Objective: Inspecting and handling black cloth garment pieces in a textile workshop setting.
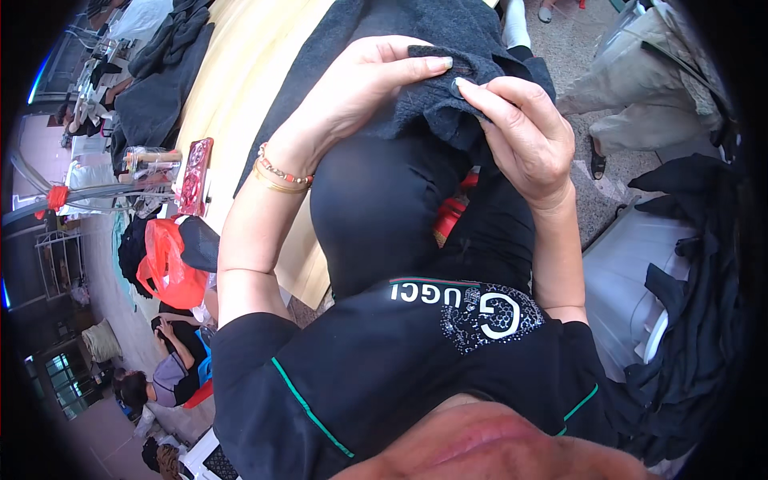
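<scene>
A dark grey cloth garment (448, 116) drapes over my lap and up along the wooden table's edge. My left hand (376, 76) pinches a folded edge of it between thumb and fingers, and the thumb lies along the top. Close by on the right, my right hand (528, 136) has its thumb and fingers closed on the same cloth. The two thumbs are a short gap apart across the fold. Whether a small tool sits in the right fingers cannot be made out.
The pale wooden table (232, 72) carries a red patterned case (194, 176) and a clear jar (152, 160). An orange-red plastic bag (172, 268) hangs at the left. To the right, dark cloth pieces (688, 320) cover a pale container (632, 272). Another person (172, 364) sits at lower left.
</scene>
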### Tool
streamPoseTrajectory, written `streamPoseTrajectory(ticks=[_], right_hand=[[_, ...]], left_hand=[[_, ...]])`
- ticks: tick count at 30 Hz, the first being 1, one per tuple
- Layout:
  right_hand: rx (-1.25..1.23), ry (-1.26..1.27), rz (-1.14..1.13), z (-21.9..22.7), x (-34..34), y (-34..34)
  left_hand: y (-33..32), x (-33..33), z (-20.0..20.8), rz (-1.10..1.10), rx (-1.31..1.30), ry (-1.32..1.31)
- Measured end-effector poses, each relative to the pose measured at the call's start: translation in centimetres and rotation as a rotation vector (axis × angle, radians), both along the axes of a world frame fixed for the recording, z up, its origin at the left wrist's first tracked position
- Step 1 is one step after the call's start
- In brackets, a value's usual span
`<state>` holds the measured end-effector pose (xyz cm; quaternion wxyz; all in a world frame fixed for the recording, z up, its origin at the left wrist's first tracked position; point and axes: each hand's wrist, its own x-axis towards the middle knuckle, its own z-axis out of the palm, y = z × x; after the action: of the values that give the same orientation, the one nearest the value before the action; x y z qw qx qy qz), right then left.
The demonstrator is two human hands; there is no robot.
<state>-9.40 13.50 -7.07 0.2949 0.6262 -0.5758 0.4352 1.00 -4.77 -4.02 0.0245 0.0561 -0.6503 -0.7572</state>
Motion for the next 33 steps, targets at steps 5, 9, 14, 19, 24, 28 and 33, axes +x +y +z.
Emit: streamPoseTrajectory(ticks=[5,9,14,19,24,28,33], right_hand=[[-0.014,-0.076,-0.051,0.2,0.4,-0.5],[-0.071,-0.103,-0.101,0.5,1.5,-1.5],[-0.062,-0.265,-0.044,0.2,1.5,-1.7],[0.018,-0.356,-0.017,0.1,1.4,-1.6],[0.012,-0.374,0.027,-0.4,-0.2,-1.5],[0.073,-0.627,0.107,1.5,0.7,-1.2],[0.225,-0.909,0.205,-0.1,-0.9,-1.9]], left_hand=[[0.5,0.6,1.0,0.09,-0.118,0.007],[-1.1,1.6,-0.1,0.196,-0.121,-0.004],[-0.9,0.9,0.0,0.087,-0.32,0.07],[-0.9,0.4,-0.5,0.16,-0.273,0.013],[-2.4,-1.3,-3.2,0.071,-0.331,0.216],[-4.2,-0.6,-4.6,0.08,-0.44,0.333],[-4.5,-1.7,-4.9,0.031,-0.308,0.289]])
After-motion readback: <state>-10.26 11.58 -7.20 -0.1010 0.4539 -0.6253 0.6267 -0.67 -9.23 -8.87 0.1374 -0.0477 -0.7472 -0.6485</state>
